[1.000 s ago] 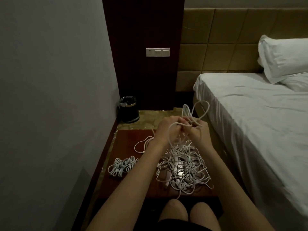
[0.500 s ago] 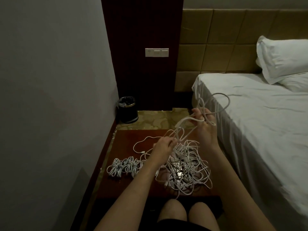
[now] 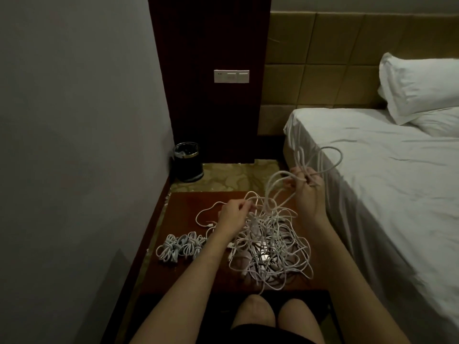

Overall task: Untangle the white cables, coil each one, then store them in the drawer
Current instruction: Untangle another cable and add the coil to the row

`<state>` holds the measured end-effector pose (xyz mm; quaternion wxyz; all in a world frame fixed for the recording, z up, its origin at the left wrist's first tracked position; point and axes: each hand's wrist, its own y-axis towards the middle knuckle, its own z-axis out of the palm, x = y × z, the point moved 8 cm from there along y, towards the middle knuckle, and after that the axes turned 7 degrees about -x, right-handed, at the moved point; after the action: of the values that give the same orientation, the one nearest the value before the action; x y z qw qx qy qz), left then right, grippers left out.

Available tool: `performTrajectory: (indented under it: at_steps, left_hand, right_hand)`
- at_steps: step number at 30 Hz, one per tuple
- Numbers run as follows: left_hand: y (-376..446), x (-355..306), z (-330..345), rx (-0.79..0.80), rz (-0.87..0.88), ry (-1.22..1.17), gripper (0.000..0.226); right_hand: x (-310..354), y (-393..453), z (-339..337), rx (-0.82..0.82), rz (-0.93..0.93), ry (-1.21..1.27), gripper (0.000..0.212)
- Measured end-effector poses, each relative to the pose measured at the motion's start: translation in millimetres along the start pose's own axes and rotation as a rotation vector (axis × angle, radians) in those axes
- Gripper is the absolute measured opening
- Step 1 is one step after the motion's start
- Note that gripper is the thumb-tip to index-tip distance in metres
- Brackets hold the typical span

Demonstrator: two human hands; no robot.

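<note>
Left hand (image 3: pixel 233 216): low over worktop (image 3: pixel 188 202), fingers pinching a strand at the tangle's far edge.
Right hand (image 3: pixel 306 194): raised near bed (image 3: pixel 397 184), fingers gripping cable loops (image 3: pixel 323 160).
Tangled cables (image 3: pixel 270 247): on worktop.
Coiled cables (image 3: pixel 181 247): left of tangle.

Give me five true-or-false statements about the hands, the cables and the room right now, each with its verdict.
1. The right hand holds loops of white cable raised above the table. True.
2. The left hand lies flat on the bed. False: it pinches a strand at the tangled pile of cables on the wooden table.
3. Coiled cable bundles lie on the table's left part, apart from the pile. True.
4. The pillow lies on the floor. False: it rests on the bed, by the headboard.
5. The black waste bin stands on the table. False: it stands on the floor, beyond the table, beside the wall.
</note>
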<state>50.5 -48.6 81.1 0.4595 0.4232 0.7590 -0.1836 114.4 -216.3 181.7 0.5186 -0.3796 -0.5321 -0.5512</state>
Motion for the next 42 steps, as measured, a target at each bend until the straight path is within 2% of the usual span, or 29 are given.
performTrajectory:
  at_steps: [5,10,13,16,18,21,23,24,25,26,27,28,29,31,33,35,37,40,42]
  left_hand:
    - [1,-40,-7,-0.028,0.174,0.038,0.036]
    - [-2,-49,-1,0.006,0.275,0.032,0.032]
    - [-3,-50,2,0.017,0.324,0.12,0.037]
    - [-8,-45,4,0.048,0.37,0.224,0.036]
    - [-15,-44,6,0.036,0.428,0.307,0.042]
    - [-14,-38,13,0.001,0.423,0.331,0.032]
    - [-19,-12,20,0.012,0.313,0.248,0.028]
    - [-21,6,20,0.011,0.218,0.175,0.037]
    - [-28,21,15,-0.008,0.08,0.087,0.056]
    - [-34,39,18,0.039,-0.058,0.06,0.07]
    - [-33,35,21,0.074,-0.059,0.06,0.065]
    - [-27,17,27,0.107,0.065,0.108,0.043]
    - [-23,5,31,0.157,0.083,0.12,0.025]
    - [-17,-16,38,0.184,0.118,0.175,0.011]
    - [-20,0,48,0.224,0.117,0.237,0.019]
    - [-23,16,49,0.227,0.092,0.252,0.029]
    - [-20,18,44,0.179,0.047,0.132,0.036]
    - [-9,6,24,0.062,-0.025,-0.06,0.022]
    - [-3,-8,6,-0.007,-0.075,-0.329,0.013]
  right_hand:
    - [-43,-13,9,0.133,0.08,-0.238,0.021]
    - [-49,-13,22,0.217,0.034,-0.4,0.018]
    - [-49,-17,30,0.291,-0.017,-0.63,0.021]
    - [-42,-17,29,0.29,-0.09,-0.919,0.018]
    - [-37,-15,27,0.289,-0.111,-0.991,0.016]
    - [-22,-13,21,0.225,-0.135,-0.823,0.019]
    - [-12,-13,22,0.204,-0.157,-0.666,0.02]
    - [-7,-13,24,0.194,-0.173,-0.611,0.019]
    - [-2,-13,25,0.183,-0.188,-0.571,0.018]
    - [3,-15,25,0.167,-0.207,-0.529,0.018]
    - [8,-16,24,0.149,-0.218,-0.484,0.019]
    - [14,-19,23,0.13,-0.228,-0.443,0.021]
    - [20,-21,22,0.111,-0.23,-0.396,0.022]
    - [34,-22,18,0.075,-0.225,-0.303,0.021]
    - [44,-18,16,0.06,-0.193,-0.195,0.021]
    - [58,-14,16,0.064,-0.241,-0.222,0.023]
    - [62,-9,13,0.06,-0.281,-0.262,0.025]
    - [51,-2,7,0.048,-0.203,-0.159,0.025]
    - [42,-1,2,0.045,-0.158,-0.14,0.025]
